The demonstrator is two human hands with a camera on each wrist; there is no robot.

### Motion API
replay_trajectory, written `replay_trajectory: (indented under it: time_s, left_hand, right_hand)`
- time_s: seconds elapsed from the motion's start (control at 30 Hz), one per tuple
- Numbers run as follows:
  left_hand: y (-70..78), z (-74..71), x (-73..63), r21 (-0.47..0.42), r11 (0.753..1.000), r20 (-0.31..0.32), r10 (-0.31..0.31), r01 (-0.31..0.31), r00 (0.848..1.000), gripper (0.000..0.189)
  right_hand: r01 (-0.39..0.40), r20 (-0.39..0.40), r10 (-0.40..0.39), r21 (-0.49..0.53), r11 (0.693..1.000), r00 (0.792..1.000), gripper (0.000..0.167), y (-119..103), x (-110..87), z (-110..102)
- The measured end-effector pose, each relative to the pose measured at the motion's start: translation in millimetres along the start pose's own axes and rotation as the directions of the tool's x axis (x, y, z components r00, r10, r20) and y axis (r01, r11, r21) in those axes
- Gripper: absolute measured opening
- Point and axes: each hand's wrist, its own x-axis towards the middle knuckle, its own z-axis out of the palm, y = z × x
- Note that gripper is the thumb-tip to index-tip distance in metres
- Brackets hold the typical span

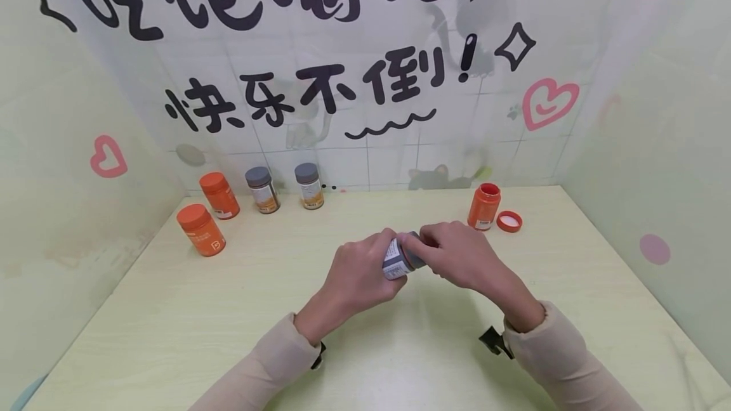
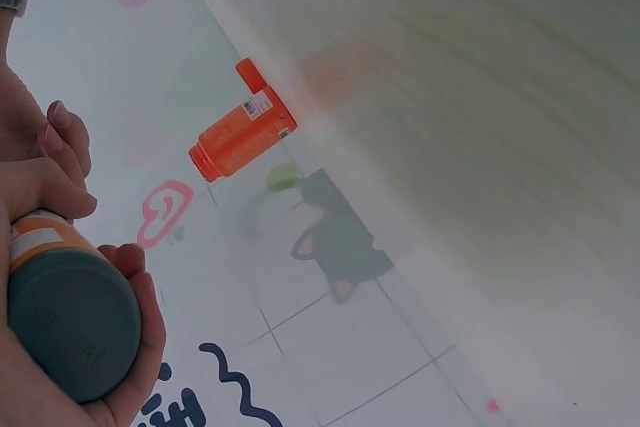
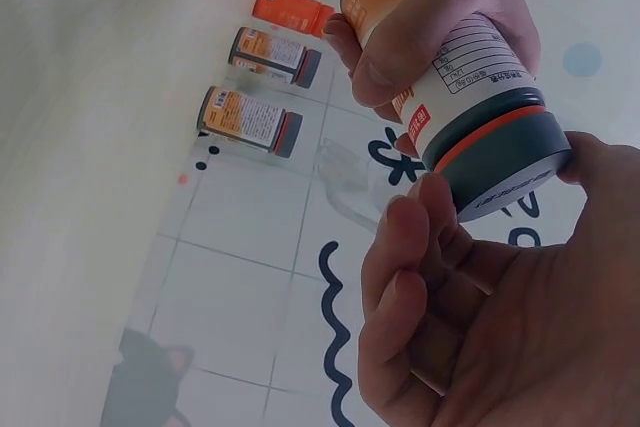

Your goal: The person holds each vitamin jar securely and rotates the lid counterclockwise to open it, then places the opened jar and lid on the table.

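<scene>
Above the middle of the table my left hand (image 1: 361, 271) grips the body of a pill bottle (image 1: 394, 263) with a white and orange label. The bottle is tilted, its dark grey cap (image 3: 510, 162) pointing toward my right hand (image 1: 464, 255). Thumb and fingertips of the right hand pinch that cap at its sides, as the right wrist view shows. An orange-red line runs between cap and bottle. In the left wrist view the bottle's round dark base (image 2: 75, 322) faces the camera, with left-hand fingers wrapped around it.
At the back right stands an uncapped orange bottle (image 1: 484, 209), its red cap (image 1: 509, 221) lying upside down beside it. Two orange bottles (image 1: 201, 231) and two grey-capped bottles (image 1: 263, 191) stand at the back left. Printed wall sheets (image 1: 365, 163) border the table (image 1: 228, 328).
</scene>
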Motion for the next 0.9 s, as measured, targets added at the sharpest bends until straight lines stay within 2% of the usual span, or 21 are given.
replay_trajectory:
  time_s: [0.3,0.47,0.7,0.9]
  left_hand:
    - [-1.7,2.3,1.4,-0.024,1.000,-0.014,-0.016,0.016,1.000,0.041]
    - [-2.4,2.4,0.6,-0.033,0.999,-0.011,-0.013,0.012,1.000,0.041]
    - [-1.8,2.9,0.0,-0.043,0.999,-0.007,-0.021,0.021,1.000,0.043]
    - [-2.1,2.9,0.0,-0.044,0.999,-0.015,-0.012,0.011,1.000,0.042]
  right_hand:
    - [0.039,0.026,-0.039,0.013,0.999,0.999,0.038,1.5,0.5,-2.4]
    - [0.040,0.025,-0.040,0.016,0.999,0.999,0.040,1.9,-0.1,-3.5]
    - [0.005,0.017,-0.005,0.007,1.000,1.000,0.051,1.3,-0.7,-2.8]
    - [0.018,0.033,-0.019,0.030,0.999,0.999,0.045,1.3,-0.4,-2.6]
